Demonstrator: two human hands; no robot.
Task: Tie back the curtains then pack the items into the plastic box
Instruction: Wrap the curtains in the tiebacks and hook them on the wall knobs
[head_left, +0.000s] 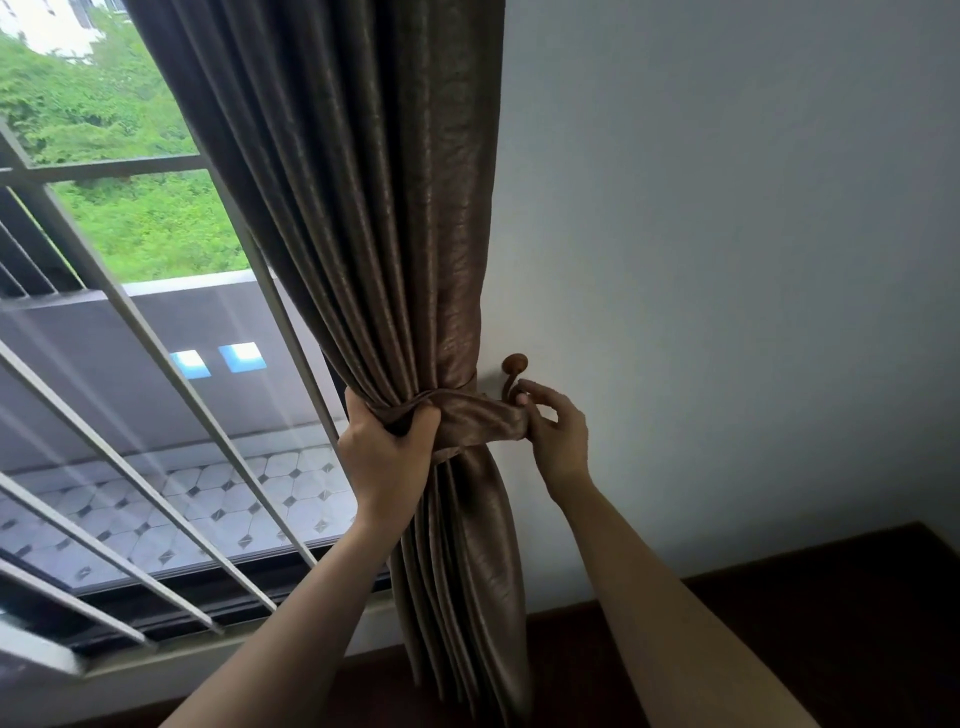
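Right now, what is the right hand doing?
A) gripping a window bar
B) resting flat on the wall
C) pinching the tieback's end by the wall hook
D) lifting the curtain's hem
C: the right hand pinches the end of the tieback beside the wall hook, while the left hand grips the gathered curtain.

Dark wooden floor (831, 623) noted along foot of white wall (727, 234). Brown hook (514, 364) fixed to wall just beside gathered curtain (395, 234); tieback (483, 418) drawn up to hook. Curtain's lower folds hung before floor; contact not determinable.
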